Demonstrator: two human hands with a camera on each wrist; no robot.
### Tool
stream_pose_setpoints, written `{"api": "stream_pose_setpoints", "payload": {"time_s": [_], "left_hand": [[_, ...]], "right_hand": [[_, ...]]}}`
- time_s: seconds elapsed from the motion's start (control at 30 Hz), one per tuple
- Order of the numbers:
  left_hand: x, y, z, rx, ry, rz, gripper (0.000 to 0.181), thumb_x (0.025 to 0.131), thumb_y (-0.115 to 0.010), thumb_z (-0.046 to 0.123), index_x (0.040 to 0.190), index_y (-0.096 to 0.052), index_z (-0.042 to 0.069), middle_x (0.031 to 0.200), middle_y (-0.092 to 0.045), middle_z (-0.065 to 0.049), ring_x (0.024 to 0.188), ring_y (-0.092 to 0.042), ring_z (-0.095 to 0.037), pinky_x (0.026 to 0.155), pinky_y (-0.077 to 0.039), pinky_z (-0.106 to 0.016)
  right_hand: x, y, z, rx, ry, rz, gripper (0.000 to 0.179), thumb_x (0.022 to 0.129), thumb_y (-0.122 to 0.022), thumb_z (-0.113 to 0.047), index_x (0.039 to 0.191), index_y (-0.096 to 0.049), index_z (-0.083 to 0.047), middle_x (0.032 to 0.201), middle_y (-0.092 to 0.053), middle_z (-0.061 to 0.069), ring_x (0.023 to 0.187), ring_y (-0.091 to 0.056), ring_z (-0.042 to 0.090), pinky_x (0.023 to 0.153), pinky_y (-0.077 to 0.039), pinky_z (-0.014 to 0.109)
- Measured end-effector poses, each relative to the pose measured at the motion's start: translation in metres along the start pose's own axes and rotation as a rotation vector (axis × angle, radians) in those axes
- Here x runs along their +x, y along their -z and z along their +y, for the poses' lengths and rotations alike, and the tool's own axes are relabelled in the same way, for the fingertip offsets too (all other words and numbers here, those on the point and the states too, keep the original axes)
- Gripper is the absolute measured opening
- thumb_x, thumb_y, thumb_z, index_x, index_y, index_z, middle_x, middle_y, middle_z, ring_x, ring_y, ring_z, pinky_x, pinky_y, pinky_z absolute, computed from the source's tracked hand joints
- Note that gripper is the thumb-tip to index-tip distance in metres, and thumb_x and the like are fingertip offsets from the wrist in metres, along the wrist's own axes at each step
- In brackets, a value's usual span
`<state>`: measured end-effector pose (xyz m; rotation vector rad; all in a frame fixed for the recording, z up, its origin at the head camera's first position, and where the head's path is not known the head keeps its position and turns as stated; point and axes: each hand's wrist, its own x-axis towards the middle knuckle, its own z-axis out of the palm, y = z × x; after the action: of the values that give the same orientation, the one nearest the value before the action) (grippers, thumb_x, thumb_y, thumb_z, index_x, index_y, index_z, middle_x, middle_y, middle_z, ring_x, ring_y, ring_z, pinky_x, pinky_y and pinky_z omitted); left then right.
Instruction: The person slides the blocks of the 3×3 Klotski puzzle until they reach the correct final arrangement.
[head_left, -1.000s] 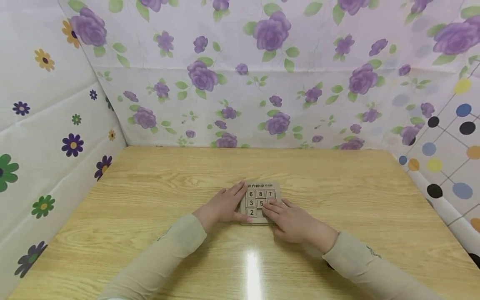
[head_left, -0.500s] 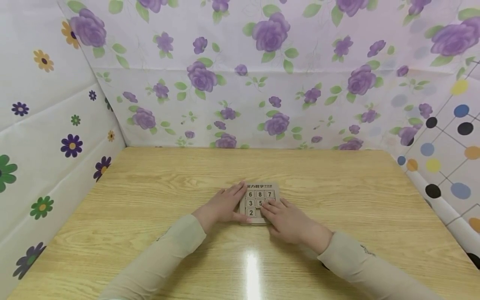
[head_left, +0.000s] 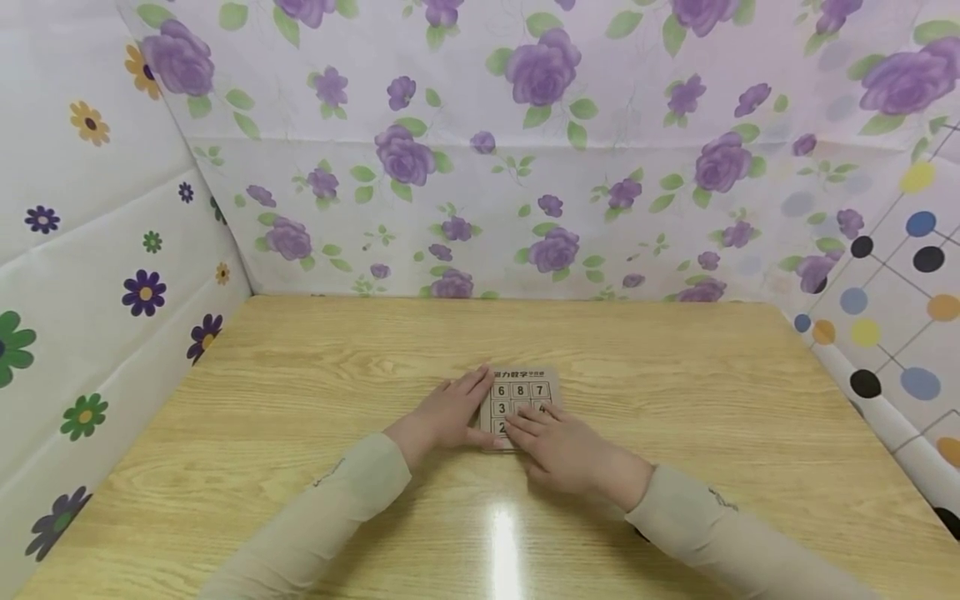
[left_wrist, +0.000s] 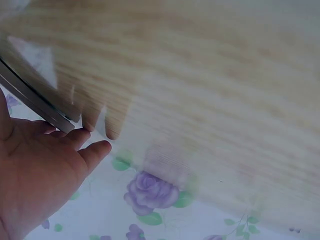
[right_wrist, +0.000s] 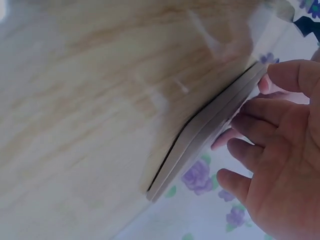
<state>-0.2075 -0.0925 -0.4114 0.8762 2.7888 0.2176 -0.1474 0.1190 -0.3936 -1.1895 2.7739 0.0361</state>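
Note:
A square sliding number puzzle [head_left: 551, 385] lies flat on the wooden table, with dark lettering along its top border. Tiles 6, 8, 7, 3 and 4 show, and tile 2 is partly covered. My left hand [head_left: 446, 414] holds the puzzle's left side, fingers by the top corner and thumb at the lower border. The straight fingers of my right hand [head_left: 564, 448] press on the tiles from the lower right, hiding the middle and bottom right. In the right wrist view, the puzzle's thick edge [right_wrist: 200, 132] runs beside the fingertips.
The light wooden table [head_left: 337, 342] reaches back to a cloth with purple roses [head_left: 405, 158]. Cloth walls with flowers [head_left: 142, 292] and coloured dots [head_left: 922, 383] stand at the left and right. Light glares on the tabletop in front of the puzzle.
My right hand has slid a little left over the puzzle, so its fingers now cover tile 5 and the gap beside tile 2. Tile 4 has come into view. The left hand stays put.

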Motion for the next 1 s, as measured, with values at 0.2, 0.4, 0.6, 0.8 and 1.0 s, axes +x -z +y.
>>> {"api": "stream_pose_setpoints", "payload": {"time_s": [0.2,0.4,0.6,0.8,1.0], "left_hand": [[0.001,0.002,0.002,0.000,0.003,-0.014,0.108,0.077,-0.060,0.069,0.153,-0.012,0.008,0.161,-0.008,-0.009,0.146,-0.015,-0.027,0.116,-0.021,-0.051],[0.000,0.002,0.001,-0.012,0.009,-0.017,0.107,0.077,-0.061,0.068,0.153,-0.014,0.008,0.160,-0.009,-0.009,0.146,-0.016,-0.028,0.116,-0.021,-0.051],[0.000,0.003,0.000,-0.032,0.012,-0.028,0.108,0.077,-0.061,0.068,0.153,-0.013,0.009,0.161,-0.007,-0.008,0.146,-0.015,-0.026,0.117,-0.021,-0.051],[-0.001,0.003,0.001,-0.052,0.010,-0.028,0.108,0.077,-0.062,0.067,0.153,-0.014,0.008,0.160,-0.009,-0.009,0.146,-0.016,-0.027,0.117,-0.021,-0.051],[0.000,0.005,0.001,-0.033,0.014,-0.025,0.108,0.077,-0.061,0.068,0.153,-0.014,0.008,0.160,-0.010,-0.010,0.146,-0.018,-0.026,0.116,-0.023,-0.051]], "right_hand": [[-0.011,0.008,0.008,0.030,-0.036,-0.002,0.055,0.095,-0.049,-0.025,0.144,-0.039,-0.002,0.152,-0.034,0.012,0.142,-0.027,0.032,0.116,-0.020,0.053],[-0.024,0.010,0.016,-0.003,-0.053,-0.007,0.052,0.094,-0.052,-0.023,0.141,-0.044,-0.001,0.149,-0.040,0.013,0.140,-0.032,0.033,0.114,-0.024,0.054],[-0.031,0.004,0.019,-0.009,-0.055,-0.006,0.051,0.094,-0.052,-0.025,0.139,-0.046,-0.002,0.148,-0.042,0.012,0.138,-0.036,0.033,0.113,-0.027,0.055],[-0.029,0.000,0.018,-0.009,-0.030,0.025,0.050,0.094,-0.051,-0.022,0.140,-0.046,-0.002,0.148,-0.042,0.011,0.138,-0.036,0.032,0.113,-0.027,0.054],[-0.021,-0.004,0.013,-0.018,-0.020,0.026,0.052,0.093,-0.049,-0.022,0.142,-0.043,-0.002,0.149,-0.040,0.011,0.140,-0.033,0.031,0.114,-0.027,0.051]]}}
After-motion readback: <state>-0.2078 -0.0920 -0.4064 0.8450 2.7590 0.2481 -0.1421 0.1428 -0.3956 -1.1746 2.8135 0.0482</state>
